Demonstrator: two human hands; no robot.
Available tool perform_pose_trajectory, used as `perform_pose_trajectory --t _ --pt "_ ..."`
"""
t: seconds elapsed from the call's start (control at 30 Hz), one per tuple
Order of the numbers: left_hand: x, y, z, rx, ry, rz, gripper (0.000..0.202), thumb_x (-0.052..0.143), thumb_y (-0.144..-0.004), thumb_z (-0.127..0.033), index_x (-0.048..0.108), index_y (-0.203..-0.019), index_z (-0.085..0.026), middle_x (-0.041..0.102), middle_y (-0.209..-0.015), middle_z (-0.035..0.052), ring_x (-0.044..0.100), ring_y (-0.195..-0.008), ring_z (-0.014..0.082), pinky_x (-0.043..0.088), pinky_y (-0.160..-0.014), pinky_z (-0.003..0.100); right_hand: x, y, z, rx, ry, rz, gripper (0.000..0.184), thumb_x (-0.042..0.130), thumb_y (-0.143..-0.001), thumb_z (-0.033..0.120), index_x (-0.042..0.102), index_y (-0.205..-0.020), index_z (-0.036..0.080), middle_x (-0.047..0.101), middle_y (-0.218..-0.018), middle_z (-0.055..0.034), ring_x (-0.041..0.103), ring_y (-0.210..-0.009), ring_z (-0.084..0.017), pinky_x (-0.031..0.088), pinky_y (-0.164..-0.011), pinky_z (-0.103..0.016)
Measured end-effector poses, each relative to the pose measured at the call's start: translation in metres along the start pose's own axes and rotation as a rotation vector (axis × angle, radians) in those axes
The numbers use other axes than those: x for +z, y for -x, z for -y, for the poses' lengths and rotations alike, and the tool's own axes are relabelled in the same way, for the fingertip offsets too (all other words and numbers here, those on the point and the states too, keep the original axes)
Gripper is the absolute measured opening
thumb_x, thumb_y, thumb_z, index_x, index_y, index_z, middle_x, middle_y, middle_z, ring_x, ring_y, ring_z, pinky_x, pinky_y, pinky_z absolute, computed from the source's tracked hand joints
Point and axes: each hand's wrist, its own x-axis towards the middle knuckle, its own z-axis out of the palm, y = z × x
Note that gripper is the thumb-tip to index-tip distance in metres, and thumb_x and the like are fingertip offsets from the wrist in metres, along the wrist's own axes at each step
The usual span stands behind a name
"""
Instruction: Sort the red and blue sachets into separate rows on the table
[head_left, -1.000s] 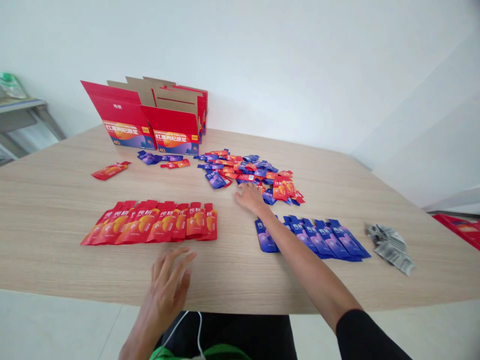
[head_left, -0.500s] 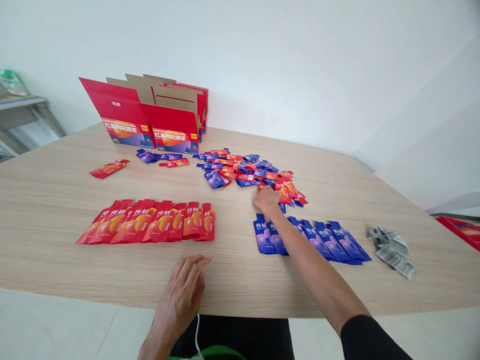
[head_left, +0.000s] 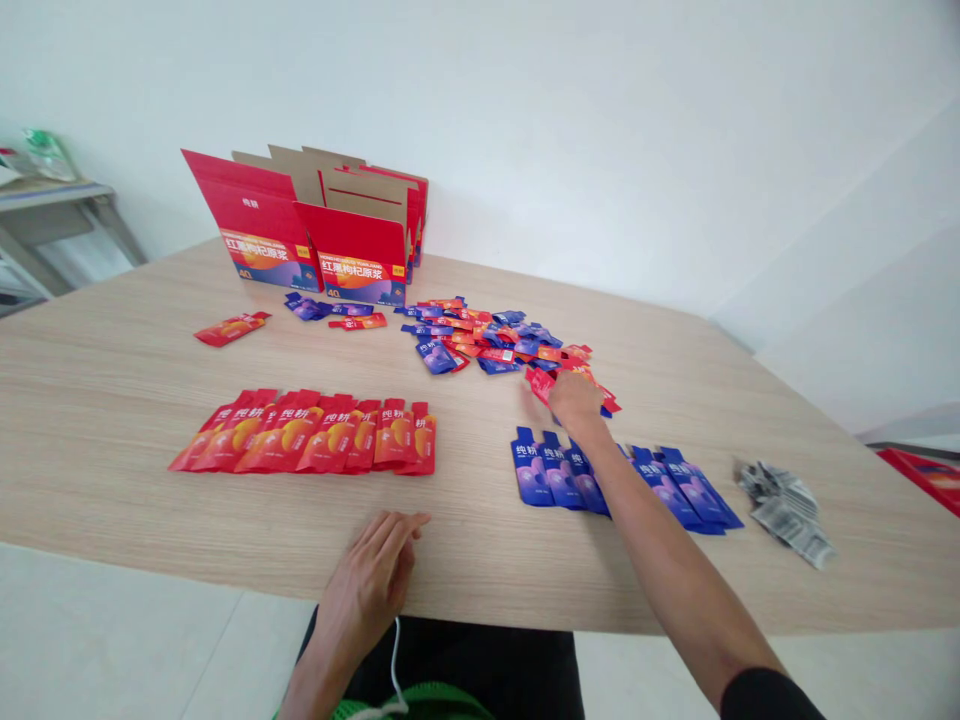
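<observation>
My right hand [head_left: 574,398] reaches over the near right edge of a loose pile of red and blue sachets [head_left: 491,338], fingers closed on a red sachet [head_left: 541,383]. Just below the hand lies a row of blue sachets [head_left: 622,475], partly hidden by my forearm. A row of red sachets [head_left: 311,433] lies on the left of the wooden table [head_left: 112,400]. My left hand [head_left: 371,580] rests flat at the table's near edge with fingers stretched out, holding nothing.
Open red cartons [head_left: 322,235] stand at the back of the table. A single red sachet [head_left: 231,328] and a few stray ones [head_left: 334,312] lie before them. Crumpled silver wrappers [head_left: 784,500] sit at the right. A grey shelf [head_left: 52,200] stands far left.
My right hand moved rightward along the pile's near edge and closed on a red sachet. More of the blue row shows. My left hand slid a little right along the table edge.
</observation>
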Motion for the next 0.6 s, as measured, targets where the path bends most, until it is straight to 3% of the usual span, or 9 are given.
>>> perform_pose_trajectory --t 0.13,0.23,0.3,0.37,0.47,0.6 --pt "-0.002 -0.005 -0.002 -0.066 0.098 0.009 0.028 0.046 -0.104 -0.019 0.072 -0.112 -0.024 0.074 -0.092 0.0050 0.071 -0.087 0.0196 0.059 -0.081 0.033 -0.012 0.030 -0.023 -0.043 -0.124 -0.053 0.034 0.045 -0.102 0.022 0.073 -0.118 0.012 0.075 -0.114 -0.0219 0.073 -0.109 -0.031 0.053 -0.089 -0.036" --pt "-0.002 -0.012 -0.010 -0.163 0.241 -0.009 0.029 0.045 -0.107 -0.030 0.073 -0.103 -0.023 0.074 -0.093 0.0070 0.071 -0.089 0.0211 0.058 -0.083 0.034 -0.013 0.059 -0.036 -0.141 -0.435 -0.016 0.030 0.046 -0.102 0.027 0.073 -0.109 0.017 0.076 -0.095 -0.0122 0.073 -0.087 -0.025 0.052 -0.078 -0.032" --pt "0.002 -0.016 -0.018 -0.261 0.335 -0.006 0.035 0.044 -0.108 -0.040 0.074 -0.112 -0.023 0.076 -0.100 0.0081 0.070 -0.091 0.0217 0.058 -0.087 0.036 -0.007 0.081 -0.036 -0.229 -0.766 0.152 0.031 0.049 -0.102 0.039 0.071 -0.104 0.018 0.069 -0.075 -0.0041 0.064 -0.063 -0.019 0.048 -0.063 -0.028" --pt "0.009 -0.019 -0.025 -0.373 0.412 -0.013 0.044 0.039 -0.109 -0.048 0.070 -0.130 -0.024 0.076 -0.116 0.0093 0.070 -0.097 0.0224 0.057 -0.093 0.040 0.003 0.106 -0.029 -0.311 -1.101 0.401 0.041 0.056 -0.096 0.058 0.069 -0.100 0.019 0.057 -0.062 0.0027 0.051 -0.049 -0.014 0.040 -0.052 -0.026" --pt "0.019 -0.020 -0.031 -0.497 0.504 -0.056 0.055 0.034 -0.108 -0.058 0.061 -0.144 -0.027 0.068 -0.139 0.0107 0.067 -0.117 0.0256 0.052 -0.108 0.048 0.020 0.146 -0.006 -0.339 -1.442 0.770 0.054 0.071 -0.081 0.072 0.068 -0.093 0.020 0.051 -0.061 0.0060 0.040 -0.048 -0.010 0.035 -0.049 -0.024" --pt "0.018 -0.021 -0.032 -0.477 0.669 -0.053 0.063 0.044 -0.101 -0.070 0.066 -0.138 -0.024 0.068 -0.140 0.0133 0.062 -0.130 0.0307 0.050 -0.113 0.049 0.033 0.197 0.026 -0.271 -1.669 1.190 0.055 0.084 -0.070 0.071 0.066 -0.090 0.023 0.054 -0.069 0.0049 0.044 -0.055 -0.010 0.042 -0.052 -0.026"
